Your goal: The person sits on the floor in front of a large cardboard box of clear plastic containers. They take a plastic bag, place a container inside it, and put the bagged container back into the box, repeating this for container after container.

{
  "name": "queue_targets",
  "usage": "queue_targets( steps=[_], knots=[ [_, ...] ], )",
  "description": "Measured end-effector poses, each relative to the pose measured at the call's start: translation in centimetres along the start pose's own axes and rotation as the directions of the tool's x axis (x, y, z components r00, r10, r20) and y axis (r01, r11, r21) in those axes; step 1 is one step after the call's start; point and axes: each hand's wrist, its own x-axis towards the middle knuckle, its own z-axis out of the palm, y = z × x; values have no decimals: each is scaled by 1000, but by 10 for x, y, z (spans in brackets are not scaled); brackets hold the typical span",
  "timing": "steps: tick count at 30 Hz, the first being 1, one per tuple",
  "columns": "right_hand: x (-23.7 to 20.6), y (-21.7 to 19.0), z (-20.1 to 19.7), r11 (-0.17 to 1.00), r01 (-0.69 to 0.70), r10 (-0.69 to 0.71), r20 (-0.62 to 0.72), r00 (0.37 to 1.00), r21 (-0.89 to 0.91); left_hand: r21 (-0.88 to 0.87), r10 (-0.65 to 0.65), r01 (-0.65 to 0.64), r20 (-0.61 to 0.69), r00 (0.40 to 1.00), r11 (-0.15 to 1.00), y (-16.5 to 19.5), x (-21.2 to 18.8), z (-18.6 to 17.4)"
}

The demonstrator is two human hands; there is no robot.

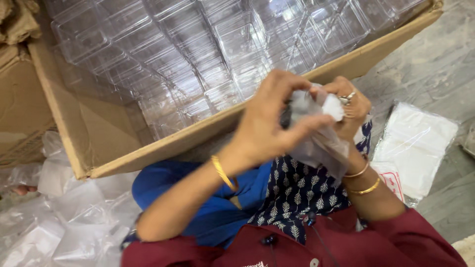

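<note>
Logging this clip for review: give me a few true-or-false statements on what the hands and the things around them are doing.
1. Both hands grip a thin clear plastic bag with something white in it. True.
2. The cardboard box holds red metal cans. False: it holds clear plastic containers.
3. The left hand wears a gold bangle. True.
4. The right hand lies flat on the floor. False: it is raised, pinching the bag.
5. A flat white packet lies on the floor to the right. True.
</note>
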Motion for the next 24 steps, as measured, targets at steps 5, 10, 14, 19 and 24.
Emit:
queue_targets(
  steps=[5,10,14,19,24],
  knots=[
    [6,-21,8,974,-130,136,-21,991,187,-268,-172,128,-148,974,955,7,-14,27],
    [13,-23,4,953,-188,193,0,981,238,-578,-238,109,-152,959,809,7,-11,26],
    [14,-28,2,947,-43,41,11,999,319,-334,-221,160,-151,964,929,6,-15,30],
    [14,-33,3,760,-241,311,-11,950,603,-432,-432,342,-126,893,835,-1,-20,28],
    [14,-23,0,906,-143,180,-56,982,399,-263,-241,202,-128,962,943,1,-18,23]
  ],
)
